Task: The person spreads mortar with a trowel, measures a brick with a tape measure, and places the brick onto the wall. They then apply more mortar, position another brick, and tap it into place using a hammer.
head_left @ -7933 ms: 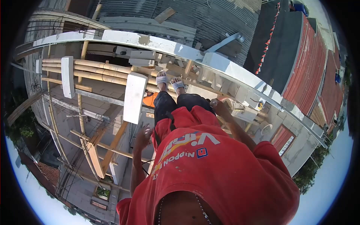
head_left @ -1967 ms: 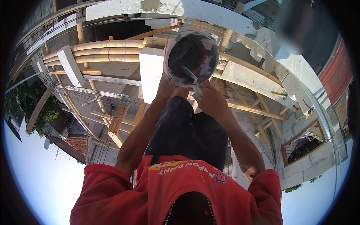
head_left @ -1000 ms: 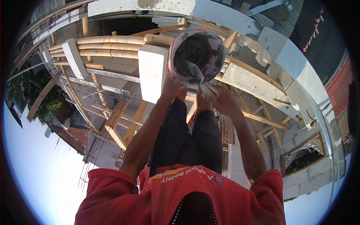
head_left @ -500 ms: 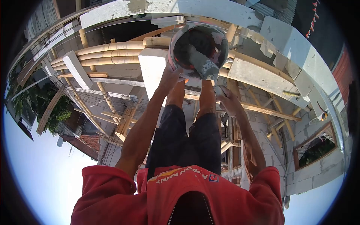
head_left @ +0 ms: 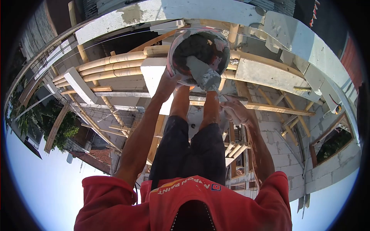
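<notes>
My left hand (head_left: 168,84) is closed on the near left rim of a round bucket (head_left: 225,52), whose inside is smeared with grey mortar. Deeper in, the contents look dark and are partly shaded. A trowel (head_left: 211,79) reaches over the bucket's near side, its blade coated in wet grey mortar. Its handle end runs to my right hand (head_left: 236,109), where the fingers are curled around it. Those fingers hide most of the handle. Both hands are out in front of the legs.
Bamboo poles (head_left: 111,63) run across beneath the bucket, beside a white block (head_left: 152,73). A block wall top (head_left: 216,11) curves along the far side. Wooden planks and more bamboo lie lower down, with a window opening (head_left: 329,148) at right.
The bucket and my left hand have shifted slightly left in view. The trowel blade has moved left and a little lower, and my right hand sits lower with its fingers turned.
</notes>
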### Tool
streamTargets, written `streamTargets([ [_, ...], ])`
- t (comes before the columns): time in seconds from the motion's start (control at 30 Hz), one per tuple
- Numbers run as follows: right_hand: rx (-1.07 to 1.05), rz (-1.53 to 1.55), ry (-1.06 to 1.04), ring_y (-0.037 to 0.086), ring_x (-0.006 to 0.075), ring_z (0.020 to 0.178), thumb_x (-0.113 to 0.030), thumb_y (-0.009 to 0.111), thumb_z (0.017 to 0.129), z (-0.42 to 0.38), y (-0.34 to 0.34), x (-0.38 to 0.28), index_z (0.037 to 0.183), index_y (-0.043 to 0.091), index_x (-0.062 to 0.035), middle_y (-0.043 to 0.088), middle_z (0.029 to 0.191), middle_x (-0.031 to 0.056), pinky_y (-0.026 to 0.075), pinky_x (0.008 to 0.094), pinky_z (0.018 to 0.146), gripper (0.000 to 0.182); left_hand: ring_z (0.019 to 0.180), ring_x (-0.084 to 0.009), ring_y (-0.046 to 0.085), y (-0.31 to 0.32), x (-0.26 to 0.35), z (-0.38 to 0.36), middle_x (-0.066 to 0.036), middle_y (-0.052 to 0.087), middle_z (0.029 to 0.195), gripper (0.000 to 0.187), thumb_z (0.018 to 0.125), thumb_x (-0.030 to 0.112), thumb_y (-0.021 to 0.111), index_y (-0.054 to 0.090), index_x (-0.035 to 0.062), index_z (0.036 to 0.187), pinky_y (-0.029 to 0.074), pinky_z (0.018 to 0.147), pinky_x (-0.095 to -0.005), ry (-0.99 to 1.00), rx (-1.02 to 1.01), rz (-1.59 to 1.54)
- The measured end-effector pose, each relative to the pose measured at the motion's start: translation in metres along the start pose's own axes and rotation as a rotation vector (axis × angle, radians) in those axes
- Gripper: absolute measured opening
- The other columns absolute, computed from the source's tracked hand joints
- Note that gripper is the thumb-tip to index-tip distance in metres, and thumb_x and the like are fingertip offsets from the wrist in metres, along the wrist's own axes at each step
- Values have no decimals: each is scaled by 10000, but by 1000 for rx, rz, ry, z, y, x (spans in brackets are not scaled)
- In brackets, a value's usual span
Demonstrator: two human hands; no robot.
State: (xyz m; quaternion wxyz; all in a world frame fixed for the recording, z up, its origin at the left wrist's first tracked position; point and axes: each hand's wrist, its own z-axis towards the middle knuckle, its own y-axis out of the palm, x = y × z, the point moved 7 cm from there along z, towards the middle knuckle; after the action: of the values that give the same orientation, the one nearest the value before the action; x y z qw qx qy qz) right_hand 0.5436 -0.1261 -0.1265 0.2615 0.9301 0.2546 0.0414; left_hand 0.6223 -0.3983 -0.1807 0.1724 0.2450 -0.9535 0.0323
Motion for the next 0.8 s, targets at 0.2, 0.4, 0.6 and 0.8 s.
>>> streamTargets([
  [0.2,74,238,-328,575,119,659,-259,605,929,19,-15,2,1351,510,3,623,902,69,478,264,574,506,1146,-298,654,-19,-23,12,-185,565,1291,561,885,1,558,339,-4,1402,587,991,-452,-15,22,-171],
  [0.4,473,280,-763,607,134,905,-199,687,922,69,-56,-39,1268,530,-12,623,998,59,501,289,824,423,1154,-316,651,-58,-49,11,-207,564,1304,526,902,6,534,350,-14,1394,582,997,-434,-13,20,-203],
  [0.6,829,-23,-934,625,205,982,-143,659,955,163,-129,-80,1246,499,-19,621,1114,103,496,363,886,354,1154,-342,648,-95,-72,9,-221,553,1310,574,878,-8,532,319,-36,1411,584,998,-442,-72,124,-148],
  [0.8,1078,-532,-1028,528,507,1141,-92,555,971,217,-133,-62,1352,431,48,542,1253,315,440,547,964,424,1191,-354,623,-101,-80,10,-230,526,1342,580,886,-10,533,311,-39,1422,567,1018,-483,-59,124,-177],
])
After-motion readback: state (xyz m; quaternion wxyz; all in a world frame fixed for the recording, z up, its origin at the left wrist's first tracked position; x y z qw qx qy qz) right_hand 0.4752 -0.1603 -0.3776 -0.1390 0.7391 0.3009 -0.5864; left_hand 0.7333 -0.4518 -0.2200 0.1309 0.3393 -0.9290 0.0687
